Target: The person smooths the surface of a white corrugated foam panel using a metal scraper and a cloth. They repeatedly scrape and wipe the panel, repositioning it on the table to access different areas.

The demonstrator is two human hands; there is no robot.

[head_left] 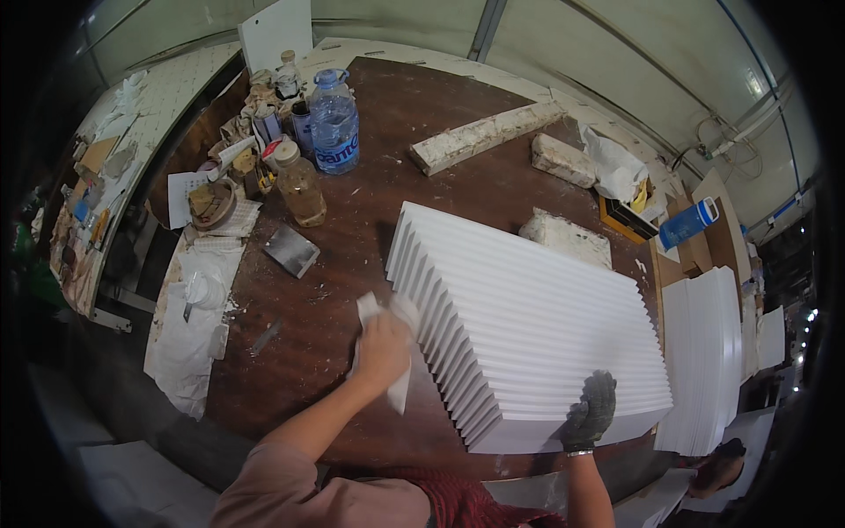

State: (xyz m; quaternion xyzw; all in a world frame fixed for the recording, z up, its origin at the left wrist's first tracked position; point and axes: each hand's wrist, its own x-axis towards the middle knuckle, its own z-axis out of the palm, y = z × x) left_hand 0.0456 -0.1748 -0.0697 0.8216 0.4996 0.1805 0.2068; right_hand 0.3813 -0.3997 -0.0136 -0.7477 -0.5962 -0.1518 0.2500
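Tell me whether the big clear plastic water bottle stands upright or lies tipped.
Upright: the big clear plastic water bottle stands on the brown table, blue cap up.

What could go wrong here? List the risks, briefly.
1. The fanned stack of white panels may slide apart: only the gloved right hand steadies its near corner.
2. The left hand presses a white cloth on the stepped edges; a hard push might shift them.
3. The stack's near corner sits close to the table edge.
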